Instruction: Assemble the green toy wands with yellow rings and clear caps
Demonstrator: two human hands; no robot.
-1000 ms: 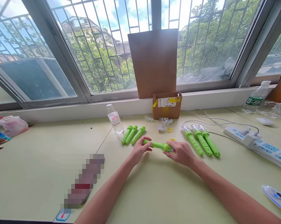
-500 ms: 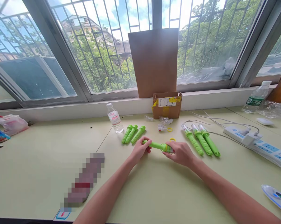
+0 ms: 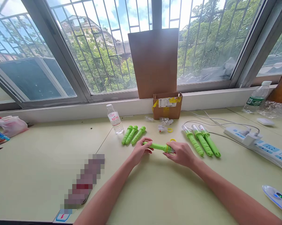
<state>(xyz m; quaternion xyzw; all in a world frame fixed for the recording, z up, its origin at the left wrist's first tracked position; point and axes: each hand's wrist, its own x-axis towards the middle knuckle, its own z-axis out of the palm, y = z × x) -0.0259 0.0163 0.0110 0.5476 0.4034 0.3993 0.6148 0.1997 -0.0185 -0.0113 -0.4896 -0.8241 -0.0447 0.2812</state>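
Observation:
Both my hands hold one green plastic tube (image 3: 157,146) just above the table, lying nearly level. The fingers of my left hand (image 3: 141,149) are round its narrow left end. At the other end my right hand (image 3: 181,153) grips the collar, where yellow and clear ribbed parts show between thumb and fingers; the tip is hidden in the palm. Beyond my left hand lie three green tubes without clear tips (image 3: 131,134). To the right of my right hand rest three green tubes with clear tips (image 3: 203,142). A yellow ring (image 3: 173,140) peeks out behind my right hand.
Small clear plastic pieces (image 3: 165,120) and another yellow ring (image 3: 170,130) lie before a small cardboard box (image 3: 167,109). A water bottle (image 3: 115,120) stands left of it. A power strip (image 3: 260,147) with cables is at right. A blurred-out object (image 3: 84,181) lies front left.
The fingers of my left hand have shifted slightly on the tube's end, reaching a little further out. My right hand keeps its grip in about the same place.

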